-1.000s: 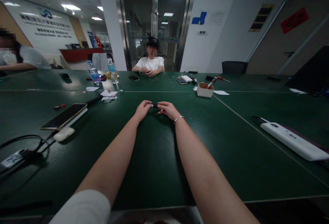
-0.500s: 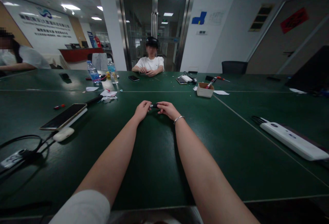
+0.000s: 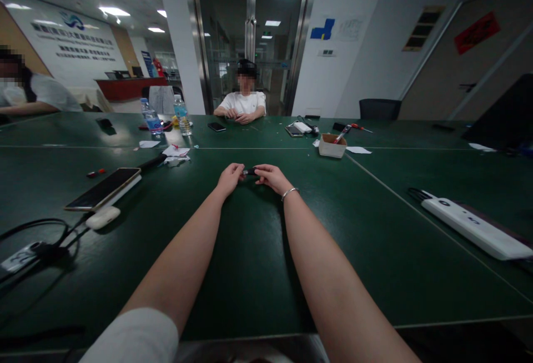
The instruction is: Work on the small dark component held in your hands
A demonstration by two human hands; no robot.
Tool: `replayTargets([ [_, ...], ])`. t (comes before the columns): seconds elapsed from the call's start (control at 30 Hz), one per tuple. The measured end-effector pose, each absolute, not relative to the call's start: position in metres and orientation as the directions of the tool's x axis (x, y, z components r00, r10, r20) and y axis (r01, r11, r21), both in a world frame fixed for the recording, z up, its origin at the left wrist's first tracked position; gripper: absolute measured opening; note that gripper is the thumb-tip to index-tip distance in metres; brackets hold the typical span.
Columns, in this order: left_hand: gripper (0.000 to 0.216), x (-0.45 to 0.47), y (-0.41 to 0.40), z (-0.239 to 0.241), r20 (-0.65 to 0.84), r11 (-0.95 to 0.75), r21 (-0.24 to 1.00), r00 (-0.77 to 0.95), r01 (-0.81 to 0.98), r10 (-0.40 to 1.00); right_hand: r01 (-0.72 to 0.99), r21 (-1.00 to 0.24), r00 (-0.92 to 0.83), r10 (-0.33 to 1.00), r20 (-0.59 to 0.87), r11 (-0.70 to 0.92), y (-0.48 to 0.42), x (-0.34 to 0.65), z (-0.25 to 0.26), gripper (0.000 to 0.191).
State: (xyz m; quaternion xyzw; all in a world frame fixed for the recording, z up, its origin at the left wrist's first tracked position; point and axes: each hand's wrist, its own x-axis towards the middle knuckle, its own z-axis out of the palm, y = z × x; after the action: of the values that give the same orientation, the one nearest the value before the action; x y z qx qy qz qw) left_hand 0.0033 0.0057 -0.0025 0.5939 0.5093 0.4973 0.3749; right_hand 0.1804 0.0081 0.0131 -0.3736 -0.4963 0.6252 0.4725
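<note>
Between my two hands is a small dark object point(image 3: 251, 171) with a shiny, metal-looking end on the left; its exact kind is too small to make out. My left hand point(image 3: 230, 180) pinches the shiny end with thumb and fingers. On the dark end, my right hand point(image 3: 270, 177) is closed with its fingertips, a silver bracelet round the wrist. Both hands are low over the green table point(image 3: 254, 268), at the middle of the view. My fingers partly cover the object.
To the left lie a phone point(image 3: 104, 188), a white rounded case point(image 3: 103, 217) and black cables. Two bottles point(image 3: 182, 116) stand further back. A small box point(image 3: 332, 146) is beyond my right hand, a white power strip point(image 3: 474, 224) at right. Across the table sits a person point(image 3: 244, 102).
</note>
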Motion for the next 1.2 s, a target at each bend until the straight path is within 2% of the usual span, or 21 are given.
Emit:
replayTargets([
  [0.17, 0.024, 0.0046, 0.0033, 0.0001, 0.294, -0.282, 0.929, -0.012, 0.239, 0.956, -0.224, -0.973, -0.276, 0.961, 0.013, -0.051, 0.0083, 0.1811, 0.0127, 0.015],
  [0.3, 0.024, 0.004, 0.0026, 0.0008, 0.226, -0.217, 0.937, -0.001, 0.275, 0.974, -0.217, -0.975, -0.273, 0.962, 0.013, -0.049, 0.0067, 0.1811, 0.0143, 0.015],
  [0.47, 0.023, 0.0039, 0.0016, 0.0015, 0.294, -0.282, 0.925, -0.006, 0.254, 0.956, -0.218, -0.975, -0.267, 0.964, 0.011, -0.05, 0.0063, 0.1809, 0.0144, 0.016],
  [0.6, 0.026, 0.0048, 0.0001, 0.0033, 0.212, -0.205, 0.937, 0.004, 0.284, 0.977, -0.212, -0.976, -0.271, 0.963, 0.014, -0.045, 0.0069, 0.1807, 0.0134, 0.017],
  [0.77, 0.028, 0.004, 0.0035, 0.0002, 0.268, -0.263, 0.938, 0.007, 0.228, 0.963, -0.208, -0.977, -0.268, 0.963, 0.016, -0.042, 0.0063, 0.1807, 0.0144, 0.015],
  [0.87, 0.032, 0.0029, 0.0059, -0.0029, 0.225, -0.219, 0.939, 0.008, 0.266, 0.974, -0.204, -0.978, -0.265, 0.964, 0.009, -0.047, 0.0059, 0.1804, 0.0152, 0.015],
  [1.0, 0.027, 0.002, 0.0063, -0.0043, 0.286, -0.281, 0.919, 0.022, 0.276, 0.958, -0.209, -0.977, -0.27, 0.963, 0.015, -0.043, 0.006, 0.1803, 0.0148, 0.015],
  [1.2, 0.038, 0.0026, 0.0046, -0.0019, 0.186, -0.177, 0.929, 0.004, 0.326, 0.982, -0.217, -0.976, -0.278, 0.96, 0.032, -0.03, 0.0064, 0.1807, 0.0141, 0.016],
])
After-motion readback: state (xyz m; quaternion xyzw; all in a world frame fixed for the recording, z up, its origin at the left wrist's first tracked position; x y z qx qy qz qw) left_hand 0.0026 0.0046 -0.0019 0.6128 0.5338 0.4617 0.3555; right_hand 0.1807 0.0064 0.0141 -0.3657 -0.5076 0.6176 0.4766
